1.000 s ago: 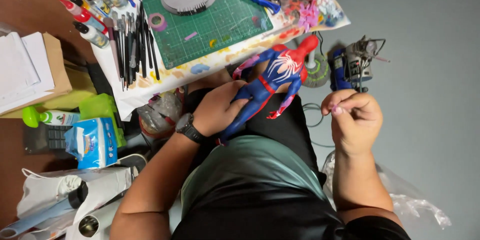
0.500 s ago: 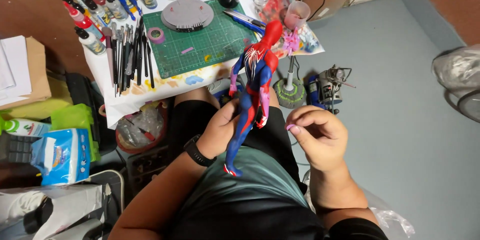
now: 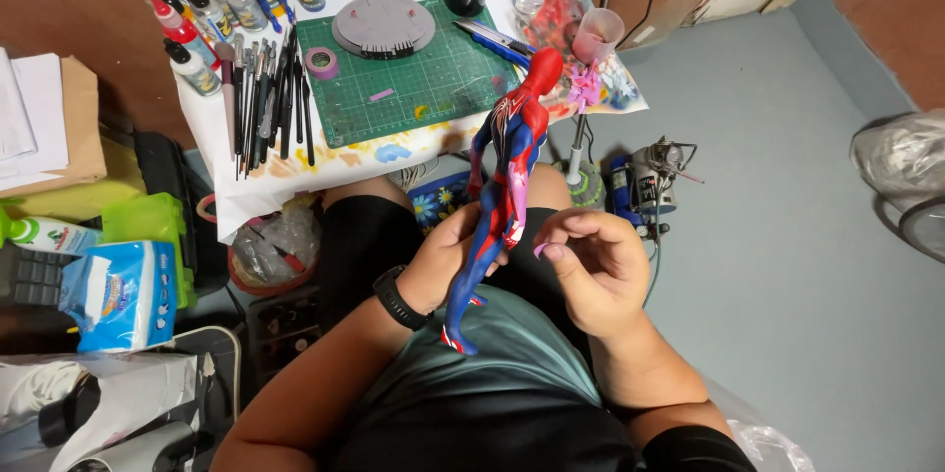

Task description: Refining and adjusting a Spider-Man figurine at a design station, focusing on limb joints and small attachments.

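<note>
I see the left hand (image 3: 448, 260) grasping a red and blue action figure (image 3: 502, 187) by its legs, holding it upright over the lap. The right hand (image 3: 591, 270), just beside the figure, pinches a small pink strip (image 3: 540, 250) between curled fingers. Beyond, a green cutting mat (image 3: 413, 83) lies on the table, with brushes (image 3: 271, 103) along its left edge and paint bottles (image 3: 187, 14) at the far left corner.

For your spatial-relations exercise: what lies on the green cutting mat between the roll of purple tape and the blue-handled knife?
In the head view, a round grey display base sits on the green cutting mat, between the purple tape roll and the blue-handled knife.
</note>
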